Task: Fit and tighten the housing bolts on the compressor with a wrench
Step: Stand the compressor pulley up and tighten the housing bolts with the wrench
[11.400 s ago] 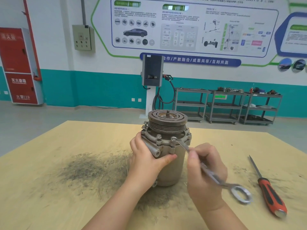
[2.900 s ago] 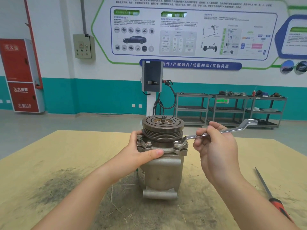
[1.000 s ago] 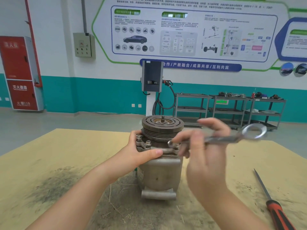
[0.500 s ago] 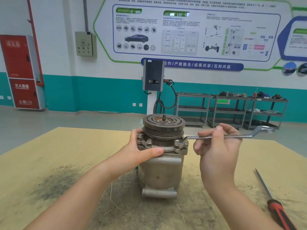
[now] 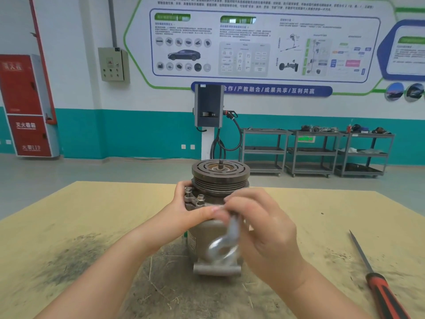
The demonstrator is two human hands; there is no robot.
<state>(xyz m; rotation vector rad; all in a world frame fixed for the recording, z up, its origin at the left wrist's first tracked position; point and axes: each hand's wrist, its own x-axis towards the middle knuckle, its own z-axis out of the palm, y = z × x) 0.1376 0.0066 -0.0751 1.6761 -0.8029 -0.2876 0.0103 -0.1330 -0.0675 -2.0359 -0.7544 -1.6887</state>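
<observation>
Gripping compressor (image 5: 217, 229) flange, left hand (image 5: 190, 209), right hand (image 5: 259, 224) fingers curled round blurred wrench (image 5: 226, 242) against it

— What lies on the table (image 5: 96, 203) at the right side?

— A screwdriver (image 5: 377, 282) with a red and black handle, its blade pointing away from us. The yellowish surface has dark dusty stains (image 5: 76, 254) at the left, and some thin straw pieces.

— And behind, near the wall?

— A grey charging post (image 5: 208, 109) with a black cable stands in the middle. To its right, three grey metal carts (image 5: 315, 153) in a row, with small parts on top. At the far left is a red cabinet (image 5: 25, 107), then a beige electrical box (image 5: 113, 64) on the wall. Above is a big information board (image 5: 264, 42) with a car picture.
</observation>
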